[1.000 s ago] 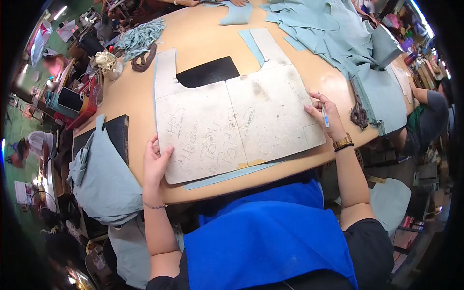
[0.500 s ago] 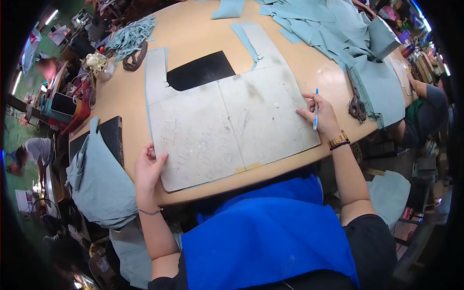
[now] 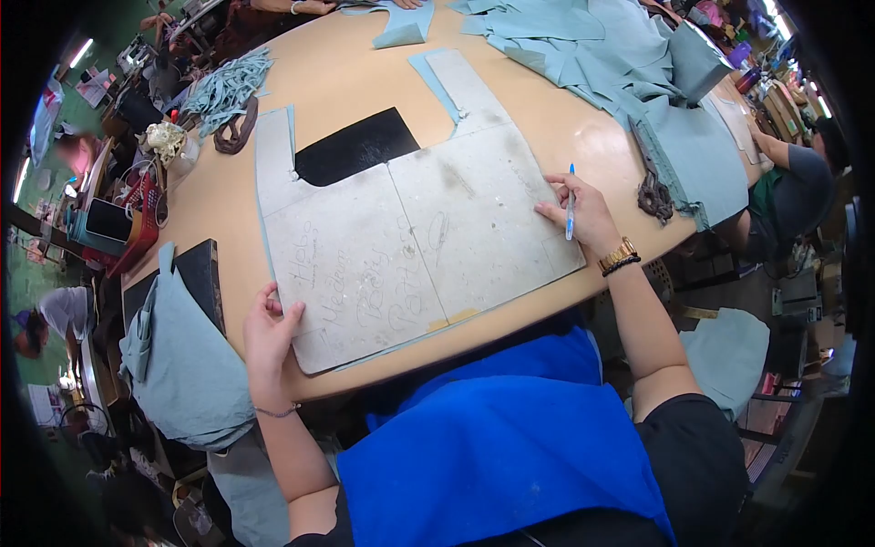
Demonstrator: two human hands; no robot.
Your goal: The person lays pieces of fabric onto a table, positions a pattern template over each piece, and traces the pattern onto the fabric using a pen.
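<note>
A large grey-white cardboard template (image 3: 365, 237) with handwriting and two upright arms lies on the table over light teal material (image 3: 436, 87), whose edge shows along its left side, by the arms and below its front edge. At its lower left edge, my left hand (image 3: 271, 337) grips the board, thumb on top and fingers curled at the rim. My right hand (image 3: 591, 219) rests at the right edge, thumb on the board, with a blue pen (image 3: 571, 205) held upright between its fingers. In the gap between the arms lies a black flat piece (image 3: 360, 150).
Teal sheets (image 3: 565, 55) are heaped at the back right, and teal strips (image 3: 228, 91) at the back left. Dark cords (image 3: 654, 196) lie on the right. A draped teal piece (image 3: 187, 365) hangs at the left. Another person's hand (image 3: 310, 7) is at the far edge.
The view has shifted slightly, moving the scene left. More teal shows under the template's front edge. Another person's hands have appeared at the far edge by a teal piece. My grips look the same.
</note>
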